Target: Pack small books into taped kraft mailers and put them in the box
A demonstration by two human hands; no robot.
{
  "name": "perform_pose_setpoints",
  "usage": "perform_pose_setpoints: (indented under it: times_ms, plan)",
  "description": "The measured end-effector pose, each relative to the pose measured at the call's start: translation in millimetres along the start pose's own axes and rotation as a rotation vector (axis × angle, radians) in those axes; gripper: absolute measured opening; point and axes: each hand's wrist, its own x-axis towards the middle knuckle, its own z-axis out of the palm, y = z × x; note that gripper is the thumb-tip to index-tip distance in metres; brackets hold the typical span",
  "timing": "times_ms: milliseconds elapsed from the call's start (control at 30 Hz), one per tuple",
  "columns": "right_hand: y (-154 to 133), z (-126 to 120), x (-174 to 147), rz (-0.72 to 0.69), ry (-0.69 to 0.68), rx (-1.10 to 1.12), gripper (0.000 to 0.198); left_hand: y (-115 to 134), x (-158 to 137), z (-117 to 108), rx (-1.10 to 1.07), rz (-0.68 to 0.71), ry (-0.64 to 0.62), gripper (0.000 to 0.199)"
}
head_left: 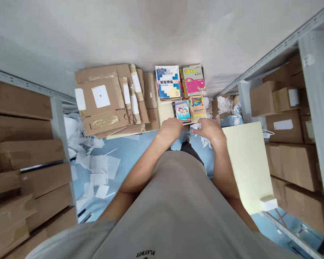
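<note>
With my right hand (211, 130) spread and my left hand's (171, 129) grip impossible to tell, my careless nudge could topple the small books (183, 110).

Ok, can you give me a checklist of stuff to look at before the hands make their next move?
1. Small blue book on the table: ok, in front of the bigger books.
2. Left hand empty: cannot tell, its fingers curl out of sight near the small blue book.
3. Right hand empty: ok, no object shows in it.
4. Cardboard pile neat: not ok, its edges are uneven.
5. Floor clear: not ok, papers lie scattered.
</note>
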Motion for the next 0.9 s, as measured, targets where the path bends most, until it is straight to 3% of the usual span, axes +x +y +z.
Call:
perform_pose_setpoints:
  times_ms: [233,367,500,700,900]
  plan:
    - [39.6,13.2,107.0,0.011,-0.068,0.016,0.055,-13.2,92.0,30.8,-0.130,-0.133,-0.005,0.027]
    - [67.5,34.5,164.3,0.137,0.013,0.133,0.083,-5.2,161.7,63.3,-0.332,-0.064,0.062,0.045]
    - [89.5,58.9,194.0,0.267,-0.142,0.314,0.079,12.5,209.1,97.9,-0.476,-0.122,0.123,0.065]
    - [117.1,88.3,201.6,0.275,-0.178,0.496,0.050,36.3,223.8,130.9,-0.553,-0.194,0.105,0.077]
    - [140.2,97.7,204.8,0.226,-0.163,0.599,0.037,52.1,225.5,139.0,-0.532,-0.225,0.110,0.071]
